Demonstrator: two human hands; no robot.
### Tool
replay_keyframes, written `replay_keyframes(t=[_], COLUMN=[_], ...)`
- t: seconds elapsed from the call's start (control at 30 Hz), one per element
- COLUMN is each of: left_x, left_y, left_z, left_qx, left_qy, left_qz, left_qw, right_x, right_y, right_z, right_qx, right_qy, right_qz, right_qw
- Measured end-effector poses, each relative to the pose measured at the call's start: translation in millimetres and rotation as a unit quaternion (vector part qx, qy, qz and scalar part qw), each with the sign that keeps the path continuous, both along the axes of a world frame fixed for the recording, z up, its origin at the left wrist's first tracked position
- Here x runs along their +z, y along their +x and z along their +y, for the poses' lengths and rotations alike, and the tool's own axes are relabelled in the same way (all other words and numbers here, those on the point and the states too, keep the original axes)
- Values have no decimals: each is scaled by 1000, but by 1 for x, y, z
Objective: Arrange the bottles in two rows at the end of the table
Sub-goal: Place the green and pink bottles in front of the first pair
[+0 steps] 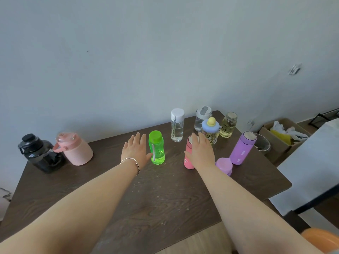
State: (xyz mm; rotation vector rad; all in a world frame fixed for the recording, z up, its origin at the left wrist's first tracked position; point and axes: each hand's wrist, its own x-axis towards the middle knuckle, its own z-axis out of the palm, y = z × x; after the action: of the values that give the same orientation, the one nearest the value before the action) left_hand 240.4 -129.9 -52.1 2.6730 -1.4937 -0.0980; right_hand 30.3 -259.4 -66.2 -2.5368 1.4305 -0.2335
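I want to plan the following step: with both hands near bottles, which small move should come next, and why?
Probably close the left hand around the green bottle. Its fingers are spread and only its thumb side is near the bottle. The right hand already rests against the pink bottle.

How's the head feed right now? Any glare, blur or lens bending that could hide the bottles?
Head view: soft, even light with no hard glare; the table edges bow from the wide-angle lens; the green bottle and pink bottle read sharp enough; the clear bottle is pale against the wall; the forearms blur slightly near the frame's bottom.
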Motion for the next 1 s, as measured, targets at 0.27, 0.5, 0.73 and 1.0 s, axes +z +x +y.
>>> replay_keyframes(t=[0.27, 0.5, 0.73, 1.0], left_x=[-23, -47, -59, -61], left_y=[15, 23, 23, 23], left_z=[-46, -66, -72, -66], left_qx=[18, 45, 72, 91], left_qy=[-33, -80, -134, -170], left_qz=[126, 232, 307, 321], left_qw=[991, 968, 940, 927], right_x=[-18, -35, -38, -33], right_y=[15, 19, 17, 17], right_z=[-18, -18, -17, -16], right_qx=[-116, -193, -219, -221], right_qy=[100, 141, 151, 146], right_qz=[-116, -225, -248, -244], right_qw=[981, 945, 932, 933])
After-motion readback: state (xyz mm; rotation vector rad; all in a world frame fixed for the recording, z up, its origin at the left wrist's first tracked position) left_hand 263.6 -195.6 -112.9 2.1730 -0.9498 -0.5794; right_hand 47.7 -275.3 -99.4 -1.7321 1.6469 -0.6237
